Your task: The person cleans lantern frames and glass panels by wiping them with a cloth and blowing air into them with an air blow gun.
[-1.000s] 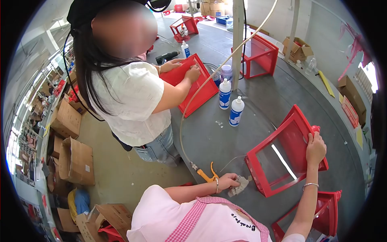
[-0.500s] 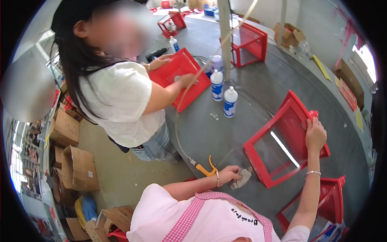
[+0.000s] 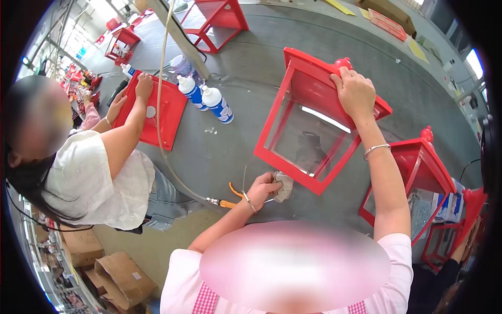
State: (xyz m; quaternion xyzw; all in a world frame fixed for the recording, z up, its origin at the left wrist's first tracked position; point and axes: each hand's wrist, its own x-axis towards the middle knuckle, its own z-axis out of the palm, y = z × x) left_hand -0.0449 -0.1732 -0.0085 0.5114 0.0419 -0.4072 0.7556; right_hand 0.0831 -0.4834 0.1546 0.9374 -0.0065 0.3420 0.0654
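Observation:
My right hand [image 3: 357,95] grips the top of a red-framed lantern [image 3: 314,83] with clear panes, near its round knob. The lantern is tilted on the grey table, its pane side towards me. In my left hand [image 3: 261,191] is a crumpled greyish cloth [image 3: 283,187], pinched between thumb and fingers just off the lantern's lower frame. An orange air blow gun [image 3: 228,204] on a hose [image 3: 180,183] lies beside my left wrist, partly hidden by the forearm.
At left a co-worker [image 3: 78,172] holds a red panel [image 3: 170,112]. Two glue-like white-and-blue bottles [image 3: 218,104] stand beyond. More red lanterns [image 3: 418,167] are at right, near another person's dark sleeve [image 3: 444,282]. Another red lantern [image 3: 217,21] stands by a post [image 3: 183,36].
My view has swung right, so everything appears further left. My right hand still holds the lantern, now seen more upright. The cloth in my left hand has come closer to the lantern's lower frame.

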